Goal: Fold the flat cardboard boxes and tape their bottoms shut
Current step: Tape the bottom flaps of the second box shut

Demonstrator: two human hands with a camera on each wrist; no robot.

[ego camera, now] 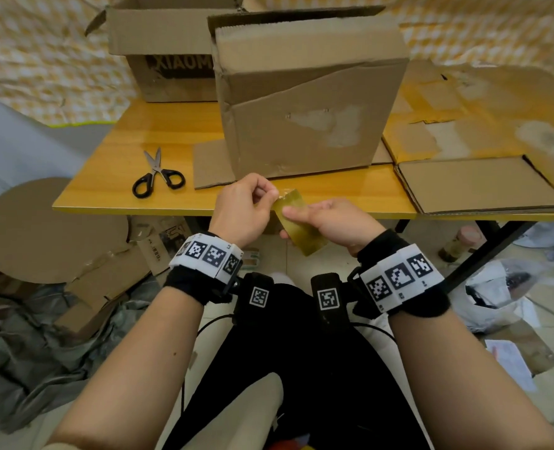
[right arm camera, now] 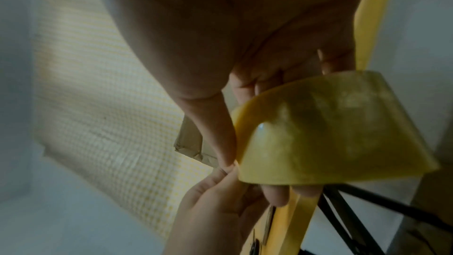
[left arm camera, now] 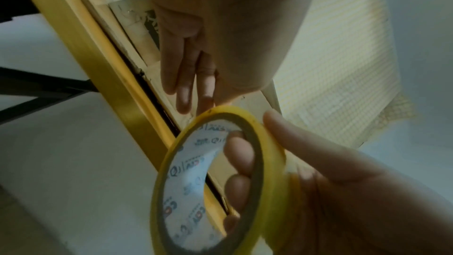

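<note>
1. Nearest to us, our two bare hands meet just in front of the table edge, above our lap. Our right hand [ego camera: 332, 222] holds a roll of translucent yellow packing tape [ego camera: 301, 227], fingers hooked through its printed white core and thumb lying along the outer rim.
2. Our left hand [ego camera: 243, 209] has its fingers curled, thumb and forefinger pinching at the roll's upper edge, where a little lifted tape seems to show. We cannot tell how much has come free.
3. We judge this to be the step of finding and peeling the tape's loose end, before any taping.
4. Just past the hands, on the yellow wooden table [ego camera: 113, 177], stands a worn brown cardboard box [ego camera: 305, 102], already folded into shape, with a flap lying out on the table beside it.
5. A pair of black-handled steel scissors [ego camera: 157, 175] lies to the left of that box, near the table edge.
6. To the right lies a stack of flat brown cardboard sheets [ego camera: 477, 183], still unfolded.
7. Farthest back sits a second brown printed cardboard box [ego camera: 168, 43], open.
8. Next, we think, the move calls for a firm pinch on the free end, a steady pull to draw out a strip, then carrying it to the standing box's seam.
</note>
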